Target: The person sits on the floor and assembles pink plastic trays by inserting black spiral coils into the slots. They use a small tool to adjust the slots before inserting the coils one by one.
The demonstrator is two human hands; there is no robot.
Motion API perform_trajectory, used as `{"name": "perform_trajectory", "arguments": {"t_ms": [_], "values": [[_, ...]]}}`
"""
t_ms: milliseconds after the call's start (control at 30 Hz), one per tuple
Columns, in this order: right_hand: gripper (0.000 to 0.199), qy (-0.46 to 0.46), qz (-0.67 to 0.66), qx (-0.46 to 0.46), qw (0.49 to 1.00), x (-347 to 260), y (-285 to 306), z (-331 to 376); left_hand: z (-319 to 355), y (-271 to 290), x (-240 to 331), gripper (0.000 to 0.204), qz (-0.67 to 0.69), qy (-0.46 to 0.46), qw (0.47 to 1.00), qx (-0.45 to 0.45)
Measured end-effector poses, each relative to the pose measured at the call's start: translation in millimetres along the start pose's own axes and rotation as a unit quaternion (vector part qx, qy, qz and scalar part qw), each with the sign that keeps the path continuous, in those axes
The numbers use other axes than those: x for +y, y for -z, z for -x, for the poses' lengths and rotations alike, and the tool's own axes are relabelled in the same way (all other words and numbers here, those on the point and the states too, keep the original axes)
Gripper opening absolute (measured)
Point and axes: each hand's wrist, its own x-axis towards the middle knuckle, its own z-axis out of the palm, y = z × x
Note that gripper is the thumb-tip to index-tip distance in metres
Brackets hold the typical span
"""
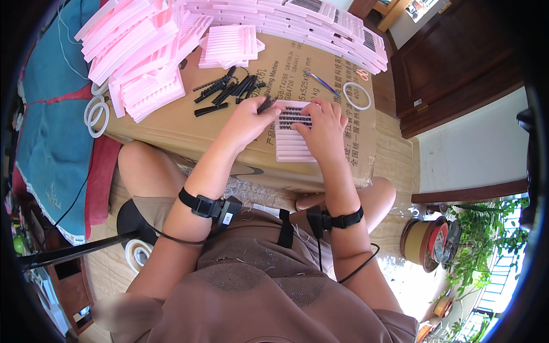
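A pink ridged lash tray (294,151) lies near the front edge of a cardboard box, with several rows of black false lashes (293,118) across its far half. My left hand (253,122) is closed on a dark lash strip (266,105) at the tray's left side. Over the tray's right side is my right hand (326,128), its fingers curled and its thumb and fingertips touching the lash rows. Whether those fingertips pinch a strip is too small to make out. Loose black lash strips (229,90) lie in a pile beyond my left hand.
Pink trays are stacked at the far left (143,51) and along the back (320,28), with a smaller stack (230,44) between. A white ring (357,96), blue tweezers (323,84) and scissors (361,75) lie to the right. More white rings (97,117) hang over the box's left edge.
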Motion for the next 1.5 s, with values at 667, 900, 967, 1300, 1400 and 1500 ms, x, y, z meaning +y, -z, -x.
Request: {"name": "perform_trajectory", "arguments": {"t_ms": [667, 900, 967, 1300, 1400, 1500], "values": [[0.025, -0.178, -0.654, -0.145, 0.72, -30, 11, -14, 13, -4, 6, 0.023, 0.285, 0.05, 0.939, -0.186], [0.019, -0.195, -0.599, -0.09, 0.771, -35, 7, -10, 14, -16, 8, 0.022, 0.142, -0.012, 0.984, -0.109], [0.018, -0.221, -0.624, -0.081, 0.745, -35, 7, -10, 15, -18, 10, 0.022, 0.138, -0.002, 0.985, -0.106], [0.019, -0.207, -0.632, -0.085, 0.742, -31, 9, -12, 11, -13, 13, 0.029, 0.168, 0.04, 0.977, -0.122], [0.02, -0.208, -0.605, -0.023, 0.768, -25, 11, -13, 7, -12, 11, 0.026, 0.17, 0.038, 0.984, -0.048], [0.022, -0.223, -0.594, 0.056, 0.771, -6, 23, -14, 3, -2, 7, 0.027, 0.11, -0.006, 0.992, 0.064]]}}
